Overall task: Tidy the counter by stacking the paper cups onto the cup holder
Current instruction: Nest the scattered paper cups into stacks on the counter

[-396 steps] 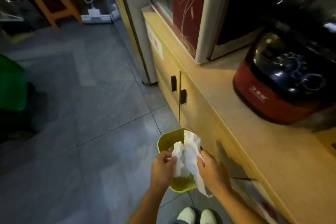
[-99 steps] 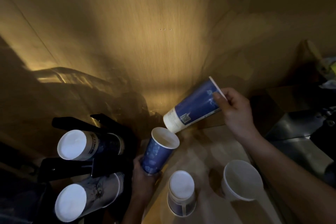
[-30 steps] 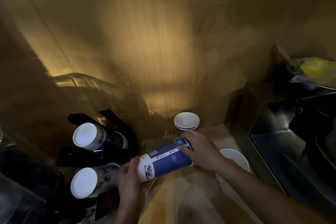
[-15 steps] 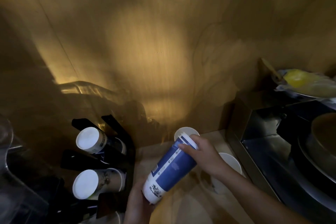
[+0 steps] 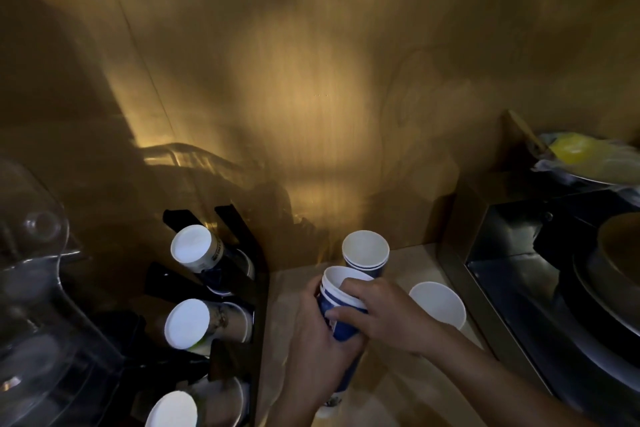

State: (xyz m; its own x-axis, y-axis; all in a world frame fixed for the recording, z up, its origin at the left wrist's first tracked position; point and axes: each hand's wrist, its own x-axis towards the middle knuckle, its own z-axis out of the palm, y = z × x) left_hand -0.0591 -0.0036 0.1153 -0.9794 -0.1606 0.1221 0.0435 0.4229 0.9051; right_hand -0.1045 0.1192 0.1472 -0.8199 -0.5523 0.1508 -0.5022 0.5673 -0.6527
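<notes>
I hold a stack of nested blue paper cups [image 5: 341, 329], nearly upright with its mouth up, above the counter [image 5: 398, 395]. My left hand [image 5: 317, 354] wraps its lower part and my right hand [image 5: 384, 314] grips it near the rim. Just behind stands a second short stack of blue cups [image 5: 365, 253], mouth up. A single white cup [image 5: 438, 305] stands to the right. The black cup holder [image 5: 242, 246] at the left carries three cup stacks lying with their white bases toward me, the top one [image 5: 192, 246], the middle one [image 5: 188, 322] and the lowest [image 5: 173, 409].
A brown wall panel [image 5: 311, 80] backs the counter. A dark steel sink [image 5: 540, 281] with a round pan [image 5: 620, 253] lies to the right, and a dish with something yellow [image 5: 581, 156] sits above it. A clear plastic cover [image 5: 31, 288] fills the far left.
The held cup stack has swung from lying tilted with its base toward the holder to nearly upright with its mouth up. Both hands have closed in around it.
</notes>
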